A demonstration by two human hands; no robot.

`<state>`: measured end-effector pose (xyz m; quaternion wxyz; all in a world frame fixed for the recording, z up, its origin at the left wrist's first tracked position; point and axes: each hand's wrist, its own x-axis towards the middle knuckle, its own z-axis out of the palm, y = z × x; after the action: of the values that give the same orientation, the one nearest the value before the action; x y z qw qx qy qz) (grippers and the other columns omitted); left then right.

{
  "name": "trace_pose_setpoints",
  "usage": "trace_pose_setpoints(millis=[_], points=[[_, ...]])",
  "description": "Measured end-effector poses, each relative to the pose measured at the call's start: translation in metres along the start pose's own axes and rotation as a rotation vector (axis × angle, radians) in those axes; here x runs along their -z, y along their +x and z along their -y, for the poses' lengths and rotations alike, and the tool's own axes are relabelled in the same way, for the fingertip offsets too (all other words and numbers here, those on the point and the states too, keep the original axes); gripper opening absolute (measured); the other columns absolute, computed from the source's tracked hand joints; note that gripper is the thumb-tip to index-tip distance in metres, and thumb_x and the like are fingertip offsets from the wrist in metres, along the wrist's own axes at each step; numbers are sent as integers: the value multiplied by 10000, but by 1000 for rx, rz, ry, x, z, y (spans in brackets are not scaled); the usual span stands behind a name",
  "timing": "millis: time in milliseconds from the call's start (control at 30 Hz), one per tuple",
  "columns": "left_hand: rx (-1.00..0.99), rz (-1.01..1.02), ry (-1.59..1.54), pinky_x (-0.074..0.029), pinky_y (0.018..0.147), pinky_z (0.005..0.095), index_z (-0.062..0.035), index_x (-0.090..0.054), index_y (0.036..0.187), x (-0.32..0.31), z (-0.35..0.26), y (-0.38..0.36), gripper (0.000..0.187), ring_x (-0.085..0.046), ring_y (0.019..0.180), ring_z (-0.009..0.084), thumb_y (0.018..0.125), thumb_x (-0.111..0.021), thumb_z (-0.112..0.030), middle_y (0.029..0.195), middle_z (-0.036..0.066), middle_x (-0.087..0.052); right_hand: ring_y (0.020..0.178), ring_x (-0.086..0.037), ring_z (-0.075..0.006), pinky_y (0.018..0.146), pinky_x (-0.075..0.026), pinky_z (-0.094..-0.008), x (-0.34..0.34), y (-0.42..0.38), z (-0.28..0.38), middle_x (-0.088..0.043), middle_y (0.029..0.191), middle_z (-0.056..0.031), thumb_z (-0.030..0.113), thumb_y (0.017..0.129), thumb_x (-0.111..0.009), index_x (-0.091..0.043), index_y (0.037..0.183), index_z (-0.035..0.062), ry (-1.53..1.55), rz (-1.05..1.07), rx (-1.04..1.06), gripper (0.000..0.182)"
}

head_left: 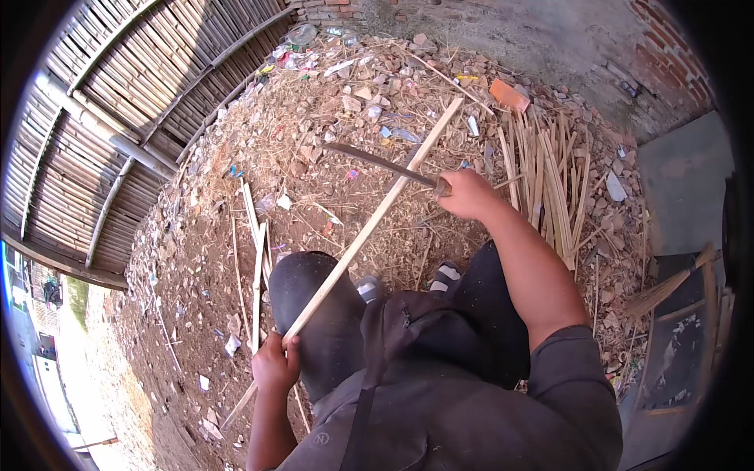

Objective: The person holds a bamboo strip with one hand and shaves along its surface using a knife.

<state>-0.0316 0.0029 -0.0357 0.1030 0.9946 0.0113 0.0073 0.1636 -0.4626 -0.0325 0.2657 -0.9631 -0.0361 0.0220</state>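
Note:
My left hand point(276, 362) is wrapped round the lower part of a long pale bamboo strip point(375, 216), which slants up and away to the right across my left knee. In my right hand point(468, 195) is the wooden handle of a machete point(377, 161), its dark, narrow blade pointing left. The blade crosses the strip in this view, a little below the strip's far end. Behind my left hand, the strip's near end runs down toward the ground.
Many split bamboo strips point(550, 184) lie piled at right, with a few more strips point(258, 267) at left. Rubble and litter cover the ground, with an orange brick point(509, 95) near the wall point(534, 55). A bamboo fence point(149, 78) stands left and a broom point(667, 289) right.

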Motion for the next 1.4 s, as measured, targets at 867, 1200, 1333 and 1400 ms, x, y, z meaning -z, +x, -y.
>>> trace_pose_setpoints(millis=[867, 1200, 1333, 1400], points=[[-61, -96, 16, -476, 561, 526, -67, -546, 791, 1, 1, -1, 414, -635, 639, 439, 971, -619, -433, 681, 191, -623, 832, -695, -336, 742, -539, -427, -2, 4, 1, -708, 891, -174, 238, 769, -718, -699, 969, 49, -10, 141, 9, 276], [-53, -82, 26, -469, 564, 545, -65, -538, 780, -2, 5, 3, 432, -626, 625, 449, 968, -610, -448, 650, 197, -608, 850, -694, -342, 787, -544, -439, 11, 11, -31, -704, 890, -192, 249, 777, -734, -698, 994, 32, 137, -25, -164, 309], [-68, -78, 3, -470, 571, 553, -66, -543, 792, -6, 6, 3, 426, -628, 635, 456, 964, -618, -448, 662, 195, -613, 823, -699, -341, 750, -543, -463, 18, -15, 21, -680, 811, -181, 246, 768, -727, -692, 959, 34, -92, 108, 124, 287], [-88, -86, -50, -458, 553, 543, -63, -520, 770, -9, 7, 6, 419, -618, 621, 458, 972, -619, -417, 640, 201, -596, 869, -697, -343, 758, -538, -450, 14, -5, 6, -680, 846, -183, 285, 771, -747, -685, 952, 28, -70, 144, 144, 320]])
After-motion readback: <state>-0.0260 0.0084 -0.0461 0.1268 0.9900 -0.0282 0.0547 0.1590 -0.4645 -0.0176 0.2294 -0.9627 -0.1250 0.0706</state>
